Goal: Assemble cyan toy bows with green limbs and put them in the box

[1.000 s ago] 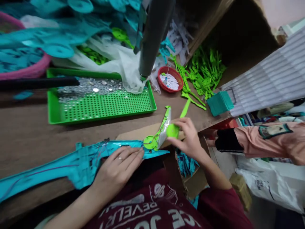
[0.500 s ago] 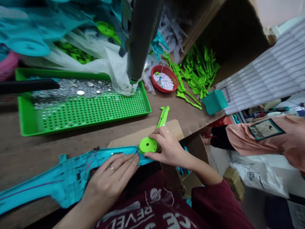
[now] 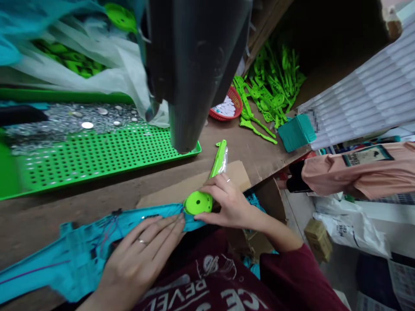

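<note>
A long blue plastic shell (image 3: 73, 248), shaped like a toy gun, lies along the table's near edge with thin wires inside it. My left hand (image 3: 142, 250) rests over its near side, fingers stretched together and the thumb hidden, keeping hold of the shell. At the shell's right end sits a round lime-green plastic part (image 3: 197, 202) with a dark hole in its middle. My right hand (image 3: 228, 203) has it between thumb and fingers from the right side. Beyond that hand, a narrow green plastic piece (image 3: 219, 157) lies on a cardboard sheet (image 3: 238, 172).
A hanging dark grey tool (image 3: 197, 86) blocks the upper middle. To the left is a green perforated tray (image 3: 106, 151) with small metal parts. A red basket (image 3: 235, 101) of white pieces, heaped green parts (image 3: 272, 86) and a teal block (image 3: 296, 132) stand farther back. Another person (image 3: 356, 170) is at right.
My view has come nearer, and the hanging tool appears larger and lower. The shell and my left hand sit slightly farther left in view. My right hand stays at the green round part.
</note>
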`<state>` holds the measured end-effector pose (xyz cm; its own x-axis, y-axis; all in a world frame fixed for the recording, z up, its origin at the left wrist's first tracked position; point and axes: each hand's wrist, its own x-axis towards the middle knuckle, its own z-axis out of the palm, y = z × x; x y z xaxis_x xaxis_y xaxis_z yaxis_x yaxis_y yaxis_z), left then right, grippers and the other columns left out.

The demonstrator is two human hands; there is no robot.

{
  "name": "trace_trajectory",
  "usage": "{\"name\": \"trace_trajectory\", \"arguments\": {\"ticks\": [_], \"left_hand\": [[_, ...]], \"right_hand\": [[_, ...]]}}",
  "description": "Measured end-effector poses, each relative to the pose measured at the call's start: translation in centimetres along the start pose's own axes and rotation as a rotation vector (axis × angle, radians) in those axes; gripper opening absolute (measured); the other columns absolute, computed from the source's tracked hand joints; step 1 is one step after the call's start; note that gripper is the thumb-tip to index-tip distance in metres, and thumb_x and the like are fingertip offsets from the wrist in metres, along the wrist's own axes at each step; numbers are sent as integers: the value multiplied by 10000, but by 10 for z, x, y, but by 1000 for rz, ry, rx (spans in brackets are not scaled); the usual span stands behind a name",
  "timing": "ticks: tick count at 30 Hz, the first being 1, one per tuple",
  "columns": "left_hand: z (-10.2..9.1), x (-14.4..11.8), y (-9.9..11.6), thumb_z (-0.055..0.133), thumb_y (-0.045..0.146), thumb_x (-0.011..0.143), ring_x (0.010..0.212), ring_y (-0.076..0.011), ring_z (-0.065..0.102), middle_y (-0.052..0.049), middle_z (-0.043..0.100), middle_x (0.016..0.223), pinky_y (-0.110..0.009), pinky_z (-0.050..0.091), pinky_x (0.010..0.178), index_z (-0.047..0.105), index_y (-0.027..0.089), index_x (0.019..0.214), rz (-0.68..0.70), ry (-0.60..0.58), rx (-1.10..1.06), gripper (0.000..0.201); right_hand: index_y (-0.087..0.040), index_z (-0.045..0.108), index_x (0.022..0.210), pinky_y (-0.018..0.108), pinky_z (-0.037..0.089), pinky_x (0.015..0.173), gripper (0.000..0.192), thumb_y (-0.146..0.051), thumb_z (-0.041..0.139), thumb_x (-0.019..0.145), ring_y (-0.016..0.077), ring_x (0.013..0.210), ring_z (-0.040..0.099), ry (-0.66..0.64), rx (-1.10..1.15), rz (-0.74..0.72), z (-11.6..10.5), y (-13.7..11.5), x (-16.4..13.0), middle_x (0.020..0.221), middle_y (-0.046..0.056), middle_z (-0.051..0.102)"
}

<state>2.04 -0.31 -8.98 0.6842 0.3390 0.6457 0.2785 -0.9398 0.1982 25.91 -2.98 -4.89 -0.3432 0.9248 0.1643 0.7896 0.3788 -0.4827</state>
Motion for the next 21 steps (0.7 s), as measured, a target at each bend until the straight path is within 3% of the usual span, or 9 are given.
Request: {"name": "trace_trajectory", "arguments": {"ticks": [7,13,21], "left_hand": [[-2,-4,-1,547,69,972,928,-250,744,-103,792,1028,-449,569,852,690,80,1121,-4,-21,1,207],[-3,1,1,561,74,977,922,-259,749,-117,794,1018,-470,581,830,672,61,1118,-14,-62,17,180],[-3,2,1,567,109,984,908,-243,742,-99,790,997,-443,571,845,648,85,1186,-21,-59,10,219]], "right_hand": [[-151,588,1198,443,530,904,448,-495,648,917,252,1008,571,-35,25,44,3,-4,-1,1086,134,628],[-129,609,1163,418,528,884,454,-522,616,935,251,976,551,-2,-28,16,5,-6,-2,1063,141,628],[-133,579,1209,446,498,927,464,-495,640,926,266,1026,547,-70,32,-21,7,0,0,1087,150,623]]}}
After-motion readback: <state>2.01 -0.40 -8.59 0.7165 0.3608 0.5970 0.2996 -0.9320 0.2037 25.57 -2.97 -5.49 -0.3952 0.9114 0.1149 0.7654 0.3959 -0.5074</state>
